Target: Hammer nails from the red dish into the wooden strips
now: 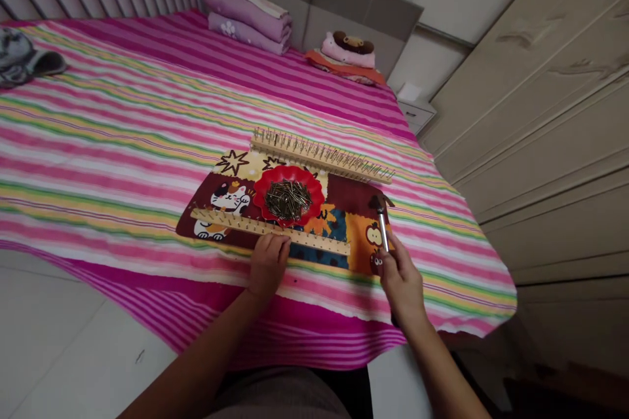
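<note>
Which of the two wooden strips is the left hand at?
The near strip, on the near side of the red bowl, with the left hand at its edge; the far strip lies beyond the bowl.

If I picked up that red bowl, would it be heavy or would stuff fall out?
The red bowl would probably feel heavy for its size, since it holds a big pile of metal nails. Those could spill if it tipped, because they lie loose without a lid. It might wobble when pushed, as the mat lies on a soft-looking bed.
</note>
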Tool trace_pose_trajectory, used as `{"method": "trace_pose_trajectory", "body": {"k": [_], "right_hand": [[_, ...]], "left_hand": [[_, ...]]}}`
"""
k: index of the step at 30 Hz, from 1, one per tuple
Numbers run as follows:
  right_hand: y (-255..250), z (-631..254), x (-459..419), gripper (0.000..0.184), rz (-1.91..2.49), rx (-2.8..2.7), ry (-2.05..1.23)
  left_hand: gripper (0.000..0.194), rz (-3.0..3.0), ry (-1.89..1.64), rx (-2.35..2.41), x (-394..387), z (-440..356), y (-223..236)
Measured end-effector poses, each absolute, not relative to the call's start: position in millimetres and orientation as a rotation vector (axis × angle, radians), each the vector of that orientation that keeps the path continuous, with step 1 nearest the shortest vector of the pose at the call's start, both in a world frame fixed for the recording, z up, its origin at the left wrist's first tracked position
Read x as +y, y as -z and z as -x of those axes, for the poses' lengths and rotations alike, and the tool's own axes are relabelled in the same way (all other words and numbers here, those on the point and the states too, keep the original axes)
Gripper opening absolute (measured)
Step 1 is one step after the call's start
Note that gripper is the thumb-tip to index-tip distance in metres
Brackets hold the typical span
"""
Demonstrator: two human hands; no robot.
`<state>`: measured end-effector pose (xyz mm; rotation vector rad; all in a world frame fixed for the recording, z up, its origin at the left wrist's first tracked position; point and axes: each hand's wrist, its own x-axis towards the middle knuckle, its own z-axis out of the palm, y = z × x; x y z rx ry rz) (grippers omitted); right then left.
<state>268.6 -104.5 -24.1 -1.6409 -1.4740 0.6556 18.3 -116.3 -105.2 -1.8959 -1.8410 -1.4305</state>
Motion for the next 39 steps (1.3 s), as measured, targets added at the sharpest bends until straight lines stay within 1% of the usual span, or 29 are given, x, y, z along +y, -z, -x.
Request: {"method": "trace_pose_trajectory", "body": {"k": [3,7,11,15,18,20,23,25,27,29,31,35,37,39], "right_hand": [[43,-300,-68,0.052,1.875,-1.53,-0.405],[68,-318,-47,0.047,2.165,-1.603,-0.269],[83,-318,-50,0.044,2.187,-1.648,-0.179],[87,-319,-50,0.044,2.138,-1.651,-0.16],[89,-321,-48,0.045,2.095,-1.653,-0.137],[89,-321,-48,0.045,2.092,-1.642,-0.131],[89,-321,-48,0.045,2.084,-1.633,-0.158],[90,-321,-48,0.046,2.094,-1.626,-0.177],[91,-322,-48,0.046,2.103,-1.618,-0.177],[93,-322,-48,0.045,2.101,-1.615,-0.159],[94,-323,-48,0.045,2.099,-1.614,-0.139],[95,-323,-48,0.045,2.121,-1.614,-0.136],[94,-322,-48,0.045,2.152,-1.614,-0.152],[92,-321,-48,0.045,2.179,-1.614,-0.161]], "left_hand": [[0.007,1.903,1.443,-1.828,-116,-17,105],[0.009,1.936,1.488,-1.799,-117,-13,105],[0.015,1.987,1.495,-1.794,-127,-9,94],[0.013,2.017,1.465,-1.752,-122,3,64],[0.015,2.05,1.259,-1.836,-89,16,42],[0.017,2.153,1.027,-1.911,-59,24,33],[0.017,2.261,0.705,-2.0,-16,28,32],[0.024,2.287,0.589,-2.033,2,24,36],[0.032,2.315,0.522,-2.05,11,18,41],[0.034,2.336,0.478,-2.053,12,14,44],[0.03,2.344,0.435,-2.038,9,13,44],[0.013,2.411,0.281,-1.991,6,23,35],[0.016,2.393,0.265,-2.034,12,29,29],[0.022,2.298,0.344,-2.099,22,32,24]]}}
